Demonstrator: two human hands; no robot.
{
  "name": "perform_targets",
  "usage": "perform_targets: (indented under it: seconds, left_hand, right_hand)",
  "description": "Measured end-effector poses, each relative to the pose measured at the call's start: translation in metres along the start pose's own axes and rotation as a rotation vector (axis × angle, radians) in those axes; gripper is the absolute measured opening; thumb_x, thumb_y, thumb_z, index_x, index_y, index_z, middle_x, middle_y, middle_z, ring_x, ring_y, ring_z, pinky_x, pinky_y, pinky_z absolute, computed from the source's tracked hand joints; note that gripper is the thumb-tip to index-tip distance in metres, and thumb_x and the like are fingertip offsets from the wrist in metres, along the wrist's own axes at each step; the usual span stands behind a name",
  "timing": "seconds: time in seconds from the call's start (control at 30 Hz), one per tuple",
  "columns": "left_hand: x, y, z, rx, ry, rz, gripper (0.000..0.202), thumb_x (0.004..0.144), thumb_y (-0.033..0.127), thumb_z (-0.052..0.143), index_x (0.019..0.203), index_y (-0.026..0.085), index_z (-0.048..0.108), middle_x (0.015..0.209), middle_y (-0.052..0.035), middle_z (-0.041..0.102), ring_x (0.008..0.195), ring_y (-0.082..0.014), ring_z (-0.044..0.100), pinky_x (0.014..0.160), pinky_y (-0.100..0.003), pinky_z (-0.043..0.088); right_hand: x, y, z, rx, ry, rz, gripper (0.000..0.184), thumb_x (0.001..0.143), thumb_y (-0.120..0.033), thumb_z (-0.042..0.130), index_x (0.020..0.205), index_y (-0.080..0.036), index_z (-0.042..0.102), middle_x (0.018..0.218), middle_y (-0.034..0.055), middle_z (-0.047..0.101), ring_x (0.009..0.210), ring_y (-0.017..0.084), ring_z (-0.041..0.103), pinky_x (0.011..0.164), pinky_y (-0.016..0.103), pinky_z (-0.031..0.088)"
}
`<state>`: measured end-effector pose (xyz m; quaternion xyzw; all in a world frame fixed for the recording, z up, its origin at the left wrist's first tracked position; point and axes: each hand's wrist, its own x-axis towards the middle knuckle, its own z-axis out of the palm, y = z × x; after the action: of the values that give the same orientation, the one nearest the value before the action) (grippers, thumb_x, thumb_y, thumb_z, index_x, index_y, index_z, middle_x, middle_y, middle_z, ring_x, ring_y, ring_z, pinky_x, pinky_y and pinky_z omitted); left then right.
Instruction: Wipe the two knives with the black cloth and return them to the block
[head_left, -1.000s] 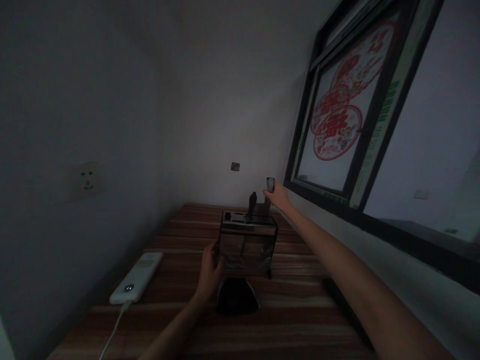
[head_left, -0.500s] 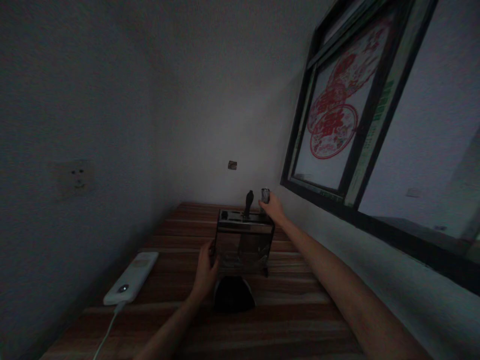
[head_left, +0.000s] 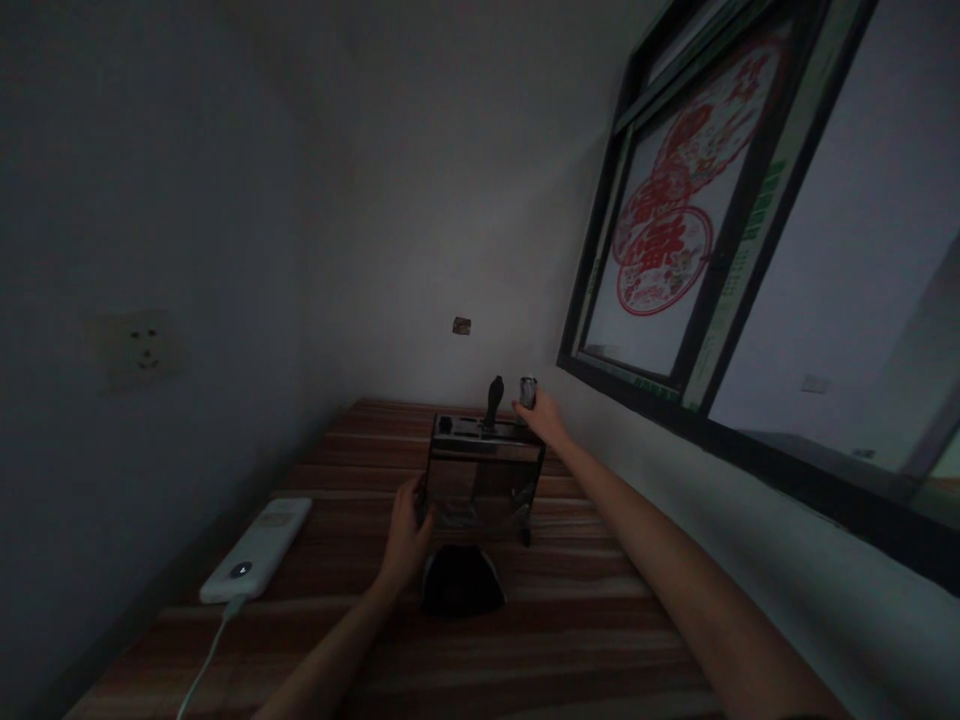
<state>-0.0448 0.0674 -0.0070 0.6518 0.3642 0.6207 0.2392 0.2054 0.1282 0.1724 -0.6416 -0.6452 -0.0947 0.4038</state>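
A dark-framed box with a see-through front, which looks like a knife holder, stands upright on the wooden table. From its top slot rises a black handle. My left hand grips the box's left side, its fingers curled behind the edge and partly hidden. At the back right corner my right hand is closed around a small grey, shiny-topped piece; the dim light hides what kind it is. Close in front of the box lies a black rounded object with a pale rim.
To the left lies a white power bank with a white cable plugged into its near end. Walls close in the table's left and far sides. A dark window frame runs along the right. A socket sits on the left wall.
The whole view has shifted slightly. Both hands keep their places on the box and the grey piece, with no clear movement between them.
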Motion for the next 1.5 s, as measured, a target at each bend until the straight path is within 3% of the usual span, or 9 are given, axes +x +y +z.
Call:
perform_targets:
  seconds: [0.57,0.8,1.27,1.4,1.5]
  left_hand:
    - [0.0,0.002,0.0,0.005,0.005,-0.008,0.045,0.078,0.024,0.047,0.122,0.02,0.037,0.121,-0.011,0.042,0.116,-0.0231,0.041,0.096,-0.044,0.034]
    - [0.0,0.005,-0.001,0.025,0.008,0.007,0.045,0.079,0.025,0.046,0.123,0.019,0.036,0.122,-0.011,0.041,0.116,-0.0222,0.04,0.096,-0.042,0.035]
    - [0.005,0.011,-0.008,0.036,0.035,-0.035,0.041,0.08,0.03,0.046,0.119,0.018,0.04,0.121,-0.0102,0.043,0.116,-0.0219,0.04,0.1,-0.043,0.03]
    - [0.008,0.013,-0.012,0.033,0.076,-0.031,0.04,0.079,0.032,0.047,0.116,0.018,0.043,0.119,-0.0102,0.046,0.113,-0.0221,0.043,0.099,-0.043,0.03]
    - [0.011,0.017,-0.019,-0.056,0.098,-0.151,0.038,0.079,0.036,0.046,0.114,0.02,0.046,0.118,-0.0078,0.05,0.112,-0.0213,0.046,0.098,-0.04,0.033]
  right_hand:
    - [0.002,-0.001,-0.004,-0.083,-0.016,0.066,0.029,0.066,-0.042,0.059,0.079,-0.017,0.056,0.074,0.0074,0.061,0.069,0.02,0.058,0.057,0.026,0.037]
    - [0.0,0.0,-0.004,-0.07,0.008,0.018,0.026,0.067,-0.041,0.057,0.077,-0.017,0.056,0.071,0.0064,0.06,0.066,0.019,0.056,0.055,0.025,0.036]
    - [-0.002,0.015,0.003,0.291,-0.058,-0.021,0.04,0.063,-0.052,0.059,0.078,-0.016,0.053,0.072,0.0018,0.058,0.064,0.015,0.051,0.056,0.025,0.039]
    - [-0.007,0.022,-0.009,0.368,-0.04,0.02,0.042,0.062,-0.049,0.062,0.085,-0.015,0.054,0.075,0.0029,0.059,0.067,0.014,0.053,0.061,0.026,0.042]
    - [-0.016,0.03,-0.027,0.459,-0.033,0.011,0.04,0.066,-0.045,0.061,0.092,-0.015,0.054,0.084,0.0054,0.06,0.074,0.015,0.056,0.07,0.028,0.044]
